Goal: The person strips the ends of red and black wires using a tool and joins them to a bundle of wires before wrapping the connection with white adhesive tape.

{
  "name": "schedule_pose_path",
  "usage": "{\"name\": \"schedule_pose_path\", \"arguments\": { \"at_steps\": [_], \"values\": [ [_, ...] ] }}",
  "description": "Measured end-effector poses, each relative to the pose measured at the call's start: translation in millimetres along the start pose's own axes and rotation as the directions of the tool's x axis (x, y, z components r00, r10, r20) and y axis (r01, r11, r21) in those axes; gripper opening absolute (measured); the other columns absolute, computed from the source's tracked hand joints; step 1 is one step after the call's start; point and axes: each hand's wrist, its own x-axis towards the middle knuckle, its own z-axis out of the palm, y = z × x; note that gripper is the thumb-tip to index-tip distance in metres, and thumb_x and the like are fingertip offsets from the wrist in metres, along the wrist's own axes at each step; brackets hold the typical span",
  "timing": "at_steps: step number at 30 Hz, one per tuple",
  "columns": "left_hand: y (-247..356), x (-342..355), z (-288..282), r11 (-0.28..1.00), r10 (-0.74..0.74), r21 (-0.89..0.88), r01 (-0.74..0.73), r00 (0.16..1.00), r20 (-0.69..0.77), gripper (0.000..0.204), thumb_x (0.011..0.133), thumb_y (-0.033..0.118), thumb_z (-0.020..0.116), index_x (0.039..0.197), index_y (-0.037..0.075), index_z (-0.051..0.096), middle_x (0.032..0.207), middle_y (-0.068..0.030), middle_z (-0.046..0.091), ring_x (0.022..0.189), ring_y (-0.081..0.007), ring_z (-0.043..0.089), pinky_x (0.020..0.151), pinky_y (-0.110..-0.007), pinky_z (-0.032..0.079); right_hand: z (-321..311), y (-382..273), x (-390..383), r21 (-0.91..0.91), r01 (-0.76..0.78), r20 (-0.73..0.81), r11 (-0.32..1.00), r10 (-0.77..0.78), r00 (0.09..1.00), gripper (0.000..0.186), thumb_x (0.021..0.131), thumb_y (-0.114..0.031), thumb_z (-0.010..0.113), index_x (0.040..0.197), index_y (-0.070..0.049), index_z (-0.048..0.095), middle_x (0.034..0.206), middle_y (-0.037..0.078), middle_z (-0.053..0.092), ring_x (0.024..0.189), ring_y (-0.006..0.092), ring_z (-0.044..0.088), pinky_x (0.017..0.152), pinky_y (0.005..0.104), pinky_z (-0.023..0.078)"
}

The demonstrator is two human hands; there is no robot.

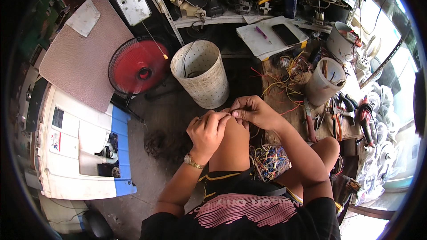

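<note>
Both hands meet over my bare knee, fingertips almost touching. My left hand (207,131), with a gold wristwatch (194,162) below it, is closed with thumb and fingers pressed together. My right hand (253,111) pinches close beside it, coming in from the right. Whatever sits between the fingertips is too small or too covered to make out. Just beyond the hands stands a dirty white perforated bin (205,86) with a dark cord inside. A tangle of coloured wires (270,159) lies under my right forearm, between my legs.
At right, a wooden bench (284,102) carries loose wires (289,78), a white tub (321,90) of tools, orange-handled pliers (336,122) and a red-handled knife (310,124). A phone (285,34) rests on a white board behind. A red fan (138,66) and white-blue casing (71,142) stand left.
</note>
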Motion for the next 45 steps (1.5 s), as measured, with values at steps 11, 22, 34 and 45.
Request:
{"name": "schedule_pose_path", "arguments": {
  "at_steps": [11,22,34,45],
  "values": [
    [36,5,28,0.829,-0.394,-0.324,0.455,0.887,0.239,0.012,0.093,0.016,0.055,0.100,0.010,0.063,0.078,-0.0111,0.068,0.065,-0.0298,0.065,0.058,-0.035,0.050,-1,0,16,0.620,0.126,-0.378,0.774,0.154,0.913,0.010,0.097,-0.015,0.052,0.094,-0.007,0.056,0.082,0.003,0.060,0.075,0.0153,0.060,0.074,0.0306,0.050],
    [67,-49,20,0.493,-0.271,-0.632,0.598,0.796,0.542,0.016,0.099,0.012,0.048,0.090,0.002,0.059,0.078,0.0034,0.053,0.068,-0.0005,0.042,0.063,-0.018,0.034,-131,0,21,0.691,0.575,-0.719,0.438,0.336,0.608,0.016,0.096,-0.016,0.051,0.081,-0.011,0.053,0.063,-0.001,0.045,0.053,0.0140,0.044,0.052,0.0315,0.043],
    [9,-36,12,-0.015,-0.541,-0.755,0.655,0.630,0.557,0.019,0.099,0.016,0.043,0.098,0.003,0.057,0.075,0.0029,0.045,0.054,-0.0025,0.035,0.051,-0.019,0.026,-92,16,-64,-0.560,-0.003,-0.128,0.828,-0.083,0.988,0.031,0.081,-0.023,0.072,0.104,-0.005,0.063,0.097,0.008,0.063,0.089,0.0222,0.058,0.081,0.0349,0.047],
    [31,-11,28,-0.527,-0.509,-0.748,0.404,0.555,0.658,0.022,0.095,0.032,0.054,0.099,0.011,0.055,0.118,-0.0074,0.060,0.084,-0.0119,0.056,0.070,-0.024,0.041,1,19,-29,-0.418,0.001,-0.402,0.909,-0.186,0.897,0.010,0.087,-0.008,0.064,0.088,0.002,0.063,0.073,0.016,0.065,0.069,0.0294,0.066,0.062,0.0335,0.050]
  ]
}}
